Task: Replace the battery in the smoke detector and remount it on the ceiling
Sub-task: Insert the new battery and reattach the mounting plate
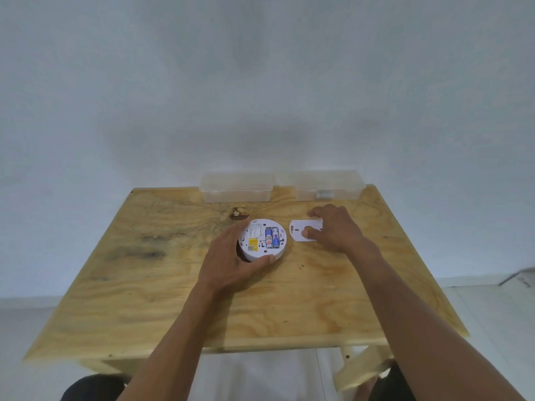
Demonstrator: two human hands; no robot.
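Wall: plain, pale, matt; it fills the upper half of the view behind the table.
Table: a squarish plywood top with bold swirling grain, a few dark stains on its left part and a brown knot near the far middle; pale wooden legs show under the near edge.
Left box: clear plastic, rectangular with rounded corners, lid closed, standing at the table's far edge.
Right box: the same clear plastic and shape, just beside the first; something small and grey shows through its front wall, too blurred to tell.
Left hand: curled round the near-left rim of the smoke detector, thumb along the near edge, fingers up the left side, grasping it.
Right hand: fingers bent over the mounting plate, pinching its right part between thumb and fingers.
Smoke detector: a round white plastic disc near the table's middle, back side up, its near-left rim in the left hand's grasp. It seems slightly tilted; whether it rests on the wood cannot be told.
Mounting plate: thin, flat, round white plastic with a hole near the middle, just right of the detector and apart from it.
Batteries: two small cylinders, blue and white, side by side in the open compartment.
Label: a small yellow rectangle left of the batteries.
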